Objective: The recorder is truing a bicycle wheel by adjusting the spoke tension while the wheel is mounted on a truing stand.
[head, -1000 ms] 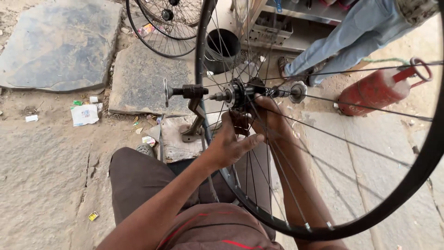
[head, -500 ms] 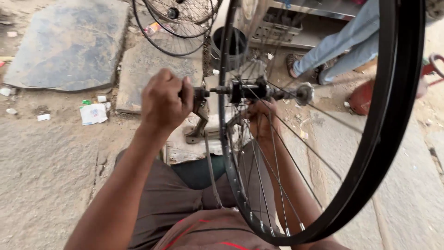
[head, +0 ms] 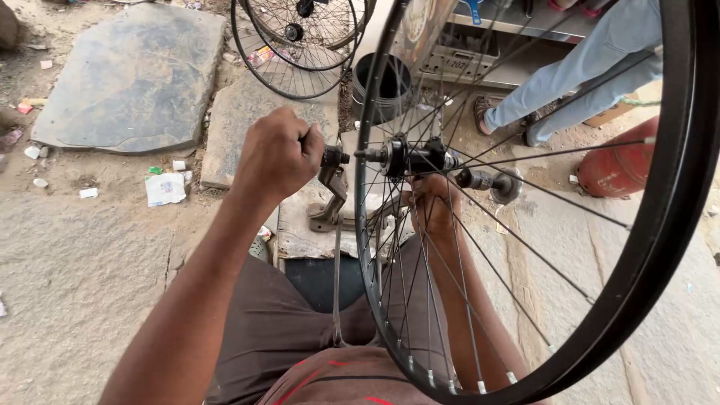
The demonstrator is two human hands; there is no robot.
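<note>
Item, left: my left hand (head: 279, 154), fist closed around the near end of the axle (head: 334, 157) where it sticks out of the hub; the grip is firm and the knuckles face up.

Item, centre: bicycle wheel (head: 679, 187), black rim, thin steel spokes, held upright over my lap with the hub (head: 409, 156) at chest height. I judge it light for its size and stiff at the rim, but the spokes are springy and easy to bend, so they are poor places to hold. Best hold: the two axle ends, bare metal, possibly greasy and slippery.

Item, right of hub: my right hand (head: 431, 206), reaching through the spokes, fingers curled up under the hub; I cannot tell whether it clamps anything.

Item, beyond: small metal stand (head: 330, 210) on the ground just below the axle.
</note>
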